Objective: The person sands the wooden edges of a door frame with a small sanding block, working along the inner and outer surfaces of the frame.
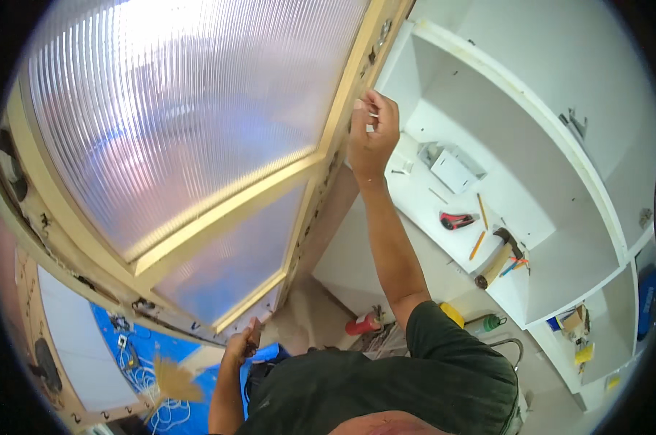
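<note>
- White cabinet wall and pale floor surrounded the work; blue sheet covered the floor at lower left.
- Right hand: fingers curled, tips drawn in close to thumb, at the long right edge of the wooden frame. Couldn't tell if they pinched anything small.
- Left hand: fingers folded, near the frame's bottom corner. Couldn't tell if it gripped or just touched.
- Frame itself filled the upper left, in front of the person and left of the right forearm.
- Done, as far as shown: large ribbed pane and smaller lower pane both sat inside the wooden bars.
- Left: one view didn't settle it. My read: work at that right edge was underway, not finished; dark marks ran along the edge, too small to identify.
- Edges: frame edge stood close beside the white shelf; right arm went up between them, so sideways room looked tight.
- Shelf held loose stuff near its front: red-black cutter, hammer, pencil, white box. Knock-off risk for that elbow, I'd judge.
- Lower left: white cable and brush, a likely snag for the feet.
</note>
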